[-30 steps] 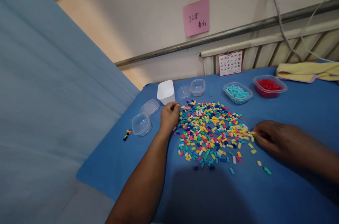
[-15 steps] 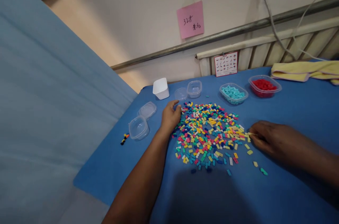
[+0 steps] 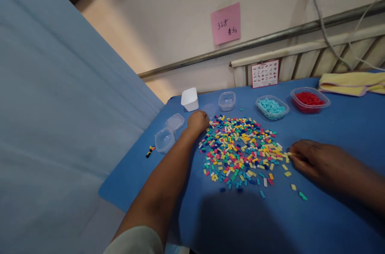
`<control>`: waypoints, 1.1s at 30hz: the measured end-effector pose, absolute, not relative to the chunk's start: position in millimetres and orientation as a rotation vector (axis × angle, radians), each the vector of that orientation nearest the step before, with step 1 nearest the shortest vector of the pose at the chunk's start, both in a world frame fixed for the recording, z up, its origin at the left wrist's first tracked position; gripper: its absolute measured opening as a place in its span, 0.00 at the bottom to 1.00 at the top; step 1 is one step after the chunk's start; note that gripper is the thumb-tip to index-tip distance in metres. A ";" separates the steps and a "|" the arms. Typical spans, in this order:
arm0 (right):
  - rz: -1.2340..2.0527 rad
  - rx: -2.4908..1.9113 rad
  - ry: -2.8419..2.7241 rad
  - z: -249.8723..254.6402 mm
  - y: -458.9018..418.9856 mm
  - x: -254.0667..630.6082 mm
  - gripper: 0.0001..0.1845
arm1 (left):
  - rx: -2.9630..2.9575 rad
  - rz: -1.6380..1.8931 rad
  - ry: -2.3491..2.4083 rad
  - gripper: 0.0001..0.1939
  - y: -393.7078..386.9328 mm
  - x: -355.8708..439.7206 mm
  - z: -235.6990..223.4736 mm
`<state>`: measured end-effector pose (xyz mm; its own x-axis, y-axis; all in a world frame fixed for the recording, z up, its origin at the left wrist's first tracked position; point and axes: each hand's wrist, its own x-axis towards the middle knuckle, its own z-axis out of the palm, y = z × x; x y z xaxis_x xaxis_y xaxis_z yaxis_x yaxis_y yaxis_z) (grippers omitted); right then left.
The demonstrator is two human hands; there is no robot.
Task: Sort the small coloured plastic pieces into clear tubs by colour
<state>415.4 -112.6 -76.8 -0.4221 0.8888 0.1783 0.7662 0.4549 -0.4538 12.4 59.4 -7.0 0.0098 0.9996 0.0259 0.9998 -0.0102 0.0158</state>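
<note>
A cream radiator (image 3: 286, 69) stands against the pale wall (image 3: 180, 25). A metal pipe (image 3: 270, 37) runs above the radiator and extends left past it. A handwritten pink note (image 3: 226, 24) is located above left of the radiator. A grey cord (image 3: 323, 25) descends toward the radiator. A folded yellow cloth (image 3: 350, 83) lies before the radiator; a light-blue curtain (image 3: 60, 105) hangs well left of it.

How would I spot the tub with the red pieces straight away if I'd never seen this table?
On the blue tabletop, look past the scattered multicoloured bricks to the yellow cloth at the far right. Just left of that cloth stands a clear plastic tub. Its red contents set it apart from the similar turquoise-filled tub on its left.
</note>
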 end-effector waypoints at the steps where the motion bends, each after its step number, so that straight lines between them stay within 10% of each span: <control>1: 0.430 -1.398 -2.318 -76.2 -112.4 415.0 0.17 | -2.199 -0.034 -2.233 0.20 56.6 8.8 -6.1; 10: 0.429 -1.426 -2.336 -71.3 -110.4 412.6 0.16 | -2.133 0.010 -2.386 0.40 57.8 0.4 -2.8; 33: 0.399 -1.506 -2.410 -52.9 -108.1 404.4 0.13 | -2.481 -0.211 -1.838 0.28 86.9 58.4 4.1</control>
